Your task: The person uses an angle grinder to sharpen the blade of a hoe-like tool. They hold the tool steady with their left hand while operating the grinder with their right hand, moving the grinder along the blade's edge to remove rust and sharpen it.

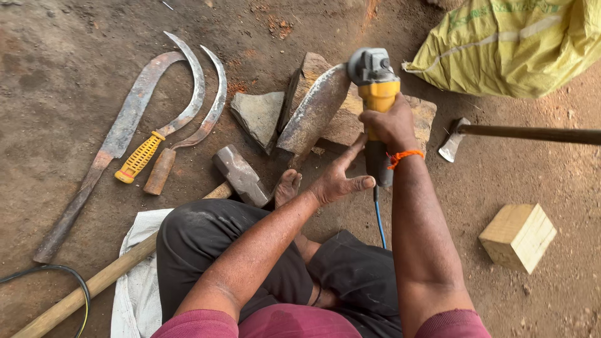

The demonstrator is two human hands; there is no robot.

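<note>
Right hand: the right hand (pixel 389 125) is wrapped tight around the yellow body of the angle grinder (pixel 375 94), an orange thread at the wrist.
Left hand: the left hand (pixel 338 178) is spread wide, fingers (pixel 352 150) stretched toward the grinder's body and touching or nearly touching it; it grips nothing that I can see.
Angle grinder: its grey head sits at the upper end of the broad blade (pixel 313 112); a blue cord (pixel 378 222) runs down from it between the person's knees.
Broad blade: rusty and leaf-shaped, leaning tilted on the flat stones (pixel 350 119), just left of the grinder; a bare foot (pixel 287 186) rests at its lower tip.
Grey stone: a slab (pixel 258 116) just left of the blade.
Sledgehammer: its steel head (pixel 241 175) lies below-left of the blade, the wooden handle (pixel 94 285) running off to the lower left over a white cloth (pixel 134 275).
Sickles: left of the blade, one with a yellow grip (pixel 139 158), one with a wooden grip (pixel 161 170), and a long rusty hooked blade (pixel 106 150) furthest left.
Axe: right of the grinder, head (pixel 453 141) on the dirt floor (pixel 62 62), handle (pixel 532 133) reaching to the right edge.
Wooden block: a pale block (pixel 518 236) well to the lower right of the grinder.
Sack: a yellow sack (pixel 513 44) to the upper right of the grinder.
</note>
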